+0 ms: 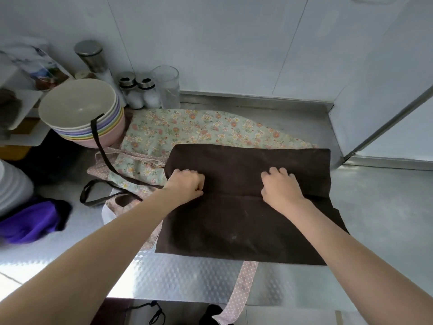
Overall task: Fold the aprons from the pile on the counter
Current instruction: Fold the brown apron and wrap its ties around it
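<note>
A dark brown apron (246, 221) lies on the steel counter (379, 207), its far part folded toward me so that the folded edge runs across its middle. My left hand (186, 184) pinches that edge at the left with curled fingers. My right hand (281, 187) grips the same edge further right. Under the brown apron lies a floral apron (187, 130) with pink dotted trim. A brown strap (103, 151) runs from the brown apron up over the bowls. A pink dotted strap (243, 285) hangs over the counter's front edge.
A stack of pastel bowls (80, 111) stands at the back left, with shakers (138, 92) and a clear glass (166, 86) behind. A purple cloth (30, 219) lies at the left. A wall panel (386, 102) juts in at the right.
</note>
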`<action>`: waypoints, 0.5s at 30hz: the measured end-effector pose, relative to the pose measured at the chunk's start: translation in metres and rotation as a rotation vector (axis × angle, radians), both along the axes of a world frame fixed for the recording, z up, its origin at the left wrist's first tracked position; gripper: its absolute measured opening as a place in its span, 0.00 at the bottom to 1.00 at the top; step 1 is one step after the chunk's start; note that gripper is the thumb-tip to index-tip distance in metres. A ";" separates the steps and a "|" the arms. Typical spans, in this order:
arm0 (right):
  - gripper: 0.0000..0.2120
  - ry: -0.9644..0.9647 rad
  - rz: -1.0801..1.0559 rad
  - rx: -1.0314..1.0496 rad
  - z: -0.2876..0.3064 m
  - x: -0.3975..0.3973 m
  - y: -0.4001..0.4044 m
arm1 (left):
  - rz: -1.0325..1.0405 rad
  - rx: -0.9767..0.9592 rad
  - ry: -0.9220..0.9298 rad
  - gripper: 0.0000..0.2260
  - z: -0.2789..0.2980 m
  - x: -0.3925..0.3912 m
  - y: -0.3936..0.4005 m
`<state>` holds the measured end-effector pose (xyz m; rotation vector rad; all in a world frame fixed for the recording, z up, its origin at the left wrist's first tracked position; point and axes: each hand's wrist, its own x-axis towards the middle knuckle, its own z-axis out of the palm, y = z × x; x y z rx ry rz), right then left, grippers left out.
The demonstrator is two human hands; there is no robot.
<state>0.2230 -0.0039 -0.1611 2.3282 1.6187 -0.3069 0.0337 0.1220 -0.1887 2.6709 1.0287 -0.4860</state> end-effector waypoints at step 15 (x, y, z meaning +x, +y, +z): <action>0.18 0.366 0.631 -0.240 0.025 -0.099 0.212 | 0.772 -0.075 -0.567 0.09 -0.007 -0.039 0.030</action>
